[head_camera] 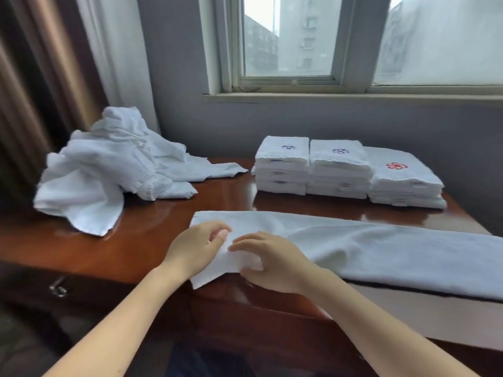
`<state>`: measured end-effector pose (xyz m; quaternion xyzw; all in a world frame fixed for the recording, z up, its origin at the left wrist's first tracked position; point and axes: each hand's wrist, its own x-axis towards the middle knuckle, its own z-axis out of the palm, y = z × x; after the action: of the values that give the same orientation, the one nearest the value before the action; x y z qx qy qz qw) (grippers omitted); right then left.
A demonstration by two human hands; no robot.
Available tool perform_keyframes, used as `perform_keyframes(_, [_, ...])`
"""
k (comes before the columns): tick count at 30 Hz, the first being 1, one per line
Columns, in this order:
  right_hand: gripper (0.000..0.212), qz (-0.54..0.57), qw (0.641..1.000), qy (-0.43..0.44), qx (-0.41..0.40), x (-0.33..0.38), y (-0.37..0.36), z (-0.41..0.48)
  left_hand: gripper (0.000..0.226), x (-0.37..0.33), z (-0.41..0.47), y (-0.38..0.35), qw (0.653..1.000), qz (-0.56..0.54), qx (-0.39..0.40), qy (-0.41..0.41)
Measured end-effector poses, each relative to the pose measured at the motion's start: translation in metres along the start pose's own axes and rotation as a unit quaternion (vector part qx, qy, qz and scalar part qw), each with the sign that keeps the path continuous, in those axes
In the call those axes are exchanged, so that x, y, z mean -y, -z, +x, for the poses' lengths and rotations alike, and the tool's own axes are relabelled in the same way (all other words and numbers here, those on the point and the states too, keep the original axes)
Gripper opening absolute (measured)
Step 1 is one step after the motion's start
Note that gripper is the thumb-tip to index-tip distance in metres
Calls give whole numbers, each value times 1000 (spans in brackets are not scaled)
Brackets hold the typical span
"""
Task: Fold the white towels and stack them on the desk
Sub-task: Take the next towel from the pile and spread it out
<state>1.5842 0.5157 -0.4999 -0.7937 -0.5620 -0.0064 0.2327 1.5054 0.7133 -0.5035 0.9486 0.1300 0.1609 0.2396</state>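
The left grip and right grip each pinch the left end of the long towel, which lies along the counter's front edge. Its overhanging right side could drag it off, and uneven lifting would likely skew the fold.

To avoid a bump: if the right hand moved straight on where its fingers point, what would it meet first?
Most likely the left hand: the right hand points leftward across the towel, and the left hand's fingertips lie just ahead, though depth is unclear.
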Motion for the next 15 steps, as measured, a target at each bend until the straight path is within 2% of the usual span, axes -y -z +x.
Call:
perform_keyframes(4, [49, 0, 999, 38, 19, 18, -17, 21, 24, 25, -17, 12, 996, -85, -22, 22])
perform_keyframes(8, [41, -26, 998, 57, 12, 24, -26, 33, 30, 41, -32, 16, 979, -200, -31, 22])
perform_keyframes(13, [63, -82, 993, 51, 71, 18, -19, 41, 39, 51, -38, 16, 964, -263, -19, 17])
perform_keyframes(15, [59, -70, 995, 33, 66, 18, -17, 46, 39, 49, -37, 17, 963, -269, -20, 20])
